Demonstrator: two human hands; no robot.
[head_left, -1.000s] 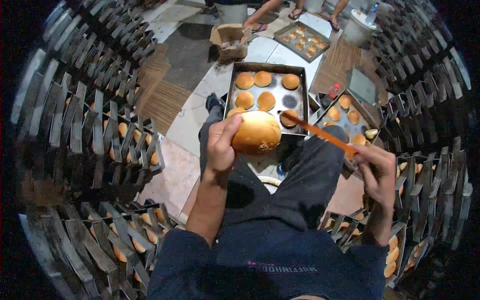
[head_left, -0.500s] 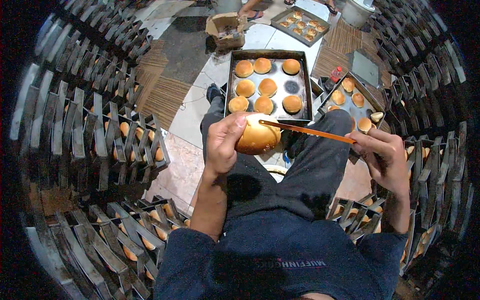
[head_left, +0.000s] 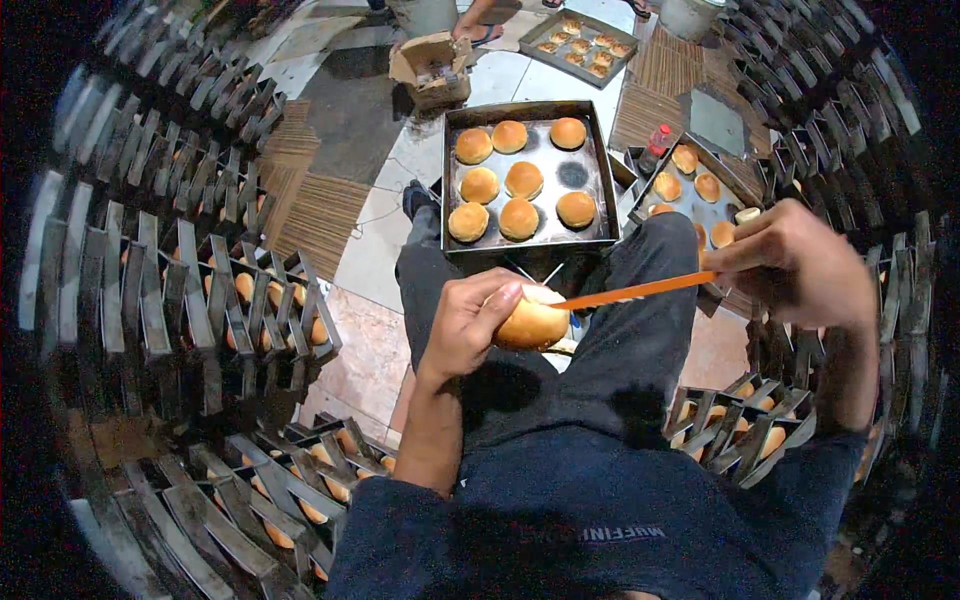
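My left hand (head_left: 466,325) is closed round a round golden-brown bun (head_left: 532,326), thumb on top, above my lap. My right hand (head_left: 790,262), partly smeared by motion, pinches the near end of a long, thin, flat orange blade (head_left: 640,291). Pale crumbs or smears line its lower edge. Its far end meets the bun's pale upper right side; whether the tip is inside the bun I cannot tell. Beyond my hands stands a square metal baking tray (head_left: 452,215) with several buns, among them a front-middle bun (head_left: 518,219).
On the right, a second tray (head_left: 722,168) of buns stands near a red-capped bottle (head_left: 656,146). Farther off are a cardboard box (head_left: 432,72), a tray of pastries (head_left: 575,75) and another person's foot (head_left: 478,33). Stacked metal bread racks (head_left: 190,300) flank me on both sides.
My right hand has moved right and up, drawing the blade along; its tip no longer shows atop the bun. My left hand and the bun sit lower, and the bun is tilted.
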